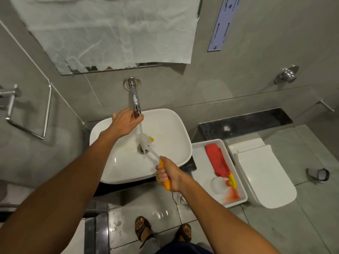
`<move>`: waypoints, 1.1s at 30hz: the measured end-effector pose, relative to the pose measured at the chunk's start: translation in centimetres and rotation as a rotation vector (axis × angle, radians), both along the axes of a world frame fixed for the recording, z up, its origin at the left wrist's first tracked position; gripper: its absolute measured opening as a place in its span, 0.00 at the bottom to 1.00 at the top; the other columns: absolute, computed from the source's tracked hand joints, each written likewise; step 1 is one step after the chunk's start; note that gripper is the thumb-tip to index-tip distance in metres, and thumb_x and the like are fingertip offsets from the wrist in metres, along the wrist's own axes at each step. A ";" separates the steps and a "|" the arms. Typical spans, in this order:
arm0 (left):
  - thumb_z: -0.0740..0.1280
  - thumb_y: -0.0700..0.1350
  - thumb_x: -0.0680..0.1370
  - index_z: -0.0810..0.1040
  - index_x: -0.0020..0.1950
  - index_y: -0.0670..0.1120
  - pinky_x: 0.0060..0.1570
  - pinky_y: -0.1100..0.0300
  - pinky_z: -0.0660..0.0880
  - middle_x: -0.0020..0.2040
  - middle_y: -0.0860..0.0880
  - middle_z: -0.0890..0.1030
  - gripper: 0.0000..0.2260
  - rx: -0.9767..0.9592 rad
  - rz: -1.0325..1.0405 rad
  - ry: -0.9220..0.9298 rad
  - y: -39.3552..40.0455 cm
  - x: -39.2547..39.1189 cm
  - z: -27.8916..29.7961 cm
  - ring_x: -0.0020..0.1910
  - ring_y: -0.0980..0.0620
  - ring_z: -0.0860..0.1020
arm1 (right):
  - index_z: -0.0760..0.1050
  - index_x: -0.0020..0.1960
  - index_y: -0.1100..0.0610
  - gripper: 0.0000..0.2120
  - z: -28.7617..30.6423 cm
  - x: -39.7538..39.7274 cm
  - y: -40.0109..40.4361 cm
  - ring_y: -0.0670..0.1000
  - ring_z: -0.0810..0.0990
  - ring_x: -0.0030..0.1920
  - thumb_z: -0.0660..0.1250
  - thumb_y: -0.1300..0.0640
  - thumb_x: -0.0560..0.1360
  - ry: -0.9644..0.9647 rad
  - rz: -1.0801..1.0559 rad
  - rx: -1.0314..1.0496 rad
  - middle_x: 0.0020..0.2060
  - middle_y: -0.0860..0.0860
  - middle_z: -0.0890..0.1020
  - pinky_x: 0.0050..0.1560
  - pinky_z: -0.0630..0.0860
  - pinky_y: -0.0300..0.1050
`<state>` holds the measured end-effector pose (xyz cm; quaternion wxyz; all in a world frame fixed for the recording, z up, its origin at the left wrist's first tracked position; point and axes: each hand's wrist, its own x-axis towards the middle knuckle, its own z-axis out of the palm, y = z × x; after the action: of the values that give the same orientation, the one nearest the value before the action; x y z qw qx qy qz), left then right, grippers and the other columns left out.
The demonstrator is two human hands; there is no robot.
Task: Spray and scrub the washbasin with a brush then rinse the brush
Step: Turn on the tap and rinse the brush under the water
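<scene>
The right hand is wrapped tight round the orange handle of the brush, whose white bristle head sits under running water over the drain in the middle of the washbasin. The left hand reaches to the basin's twelve o'clock, fingers closed around the end of the tap. At three o'clock, just beside the basin, a white tray holds a spray bottle and a red cloth.

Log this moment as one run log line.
stage: rinsing brush | left hand: on tap | right hand: gripping handle | water: running
</scene>
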<state>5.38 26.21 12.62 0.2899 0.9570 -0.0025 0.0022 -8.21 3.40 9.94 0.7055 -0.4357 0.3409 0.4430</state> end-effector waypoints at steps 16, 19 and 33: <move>0.85 0.65 0.62 0.88 0.49 0.52 0.50 0.52 0.75 0.46 0.52 0.85 0.23 -0.407 0.134 0.225 1.7 0.9 2.3 0.44 0.52 0.78 | 0.67 0.34 0.54 0.23 0.2 -0.8 -1.7 0.44 0.62 0.19 0.60 0.43 0.84 0.056 -0.019 0.144 0.23 0.47 0.64 0.17 0.60 0.34; 0.85 0.63 0.64 0.88 0.50 0.52 0.48 0.53 0.76 0.46 0.53 0.85 0.22 -0.406 0.137 0.234 1.8 0.9 2.3 0.44 0.52 0.78 | 0.68 0.36 0.55 0.24 0.2 -0.7 -0.9 0.45 0.63 0.22 0.57 0.40 0.84 -0.127 0.070 -0.159 0.27 0.49 0.67 0.20 0.62 0.36; 0.80 0.60 0.74 0.89 0.59 0.51 0.61 0.49 0.75 0.52 0.50 0.86 0.19 -0.433 0.067 0.278 1.9 0.6 2.2 0.52 0.49 0.78 | 0.73 0.45 0.59 0.27 -1.0 -0.7 0.6 0.50 0.74 0.31 0.53 0.36 0.84 -0.432 0.273 -0.537 0.36 0.54 0.76 0.30 0.73 0.42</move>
<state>5.94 28.16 14.79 0.4852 0.8634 0.0696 -0.1194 -8.95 4.04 8.91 0.5563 -0.7301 0.2268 0.3256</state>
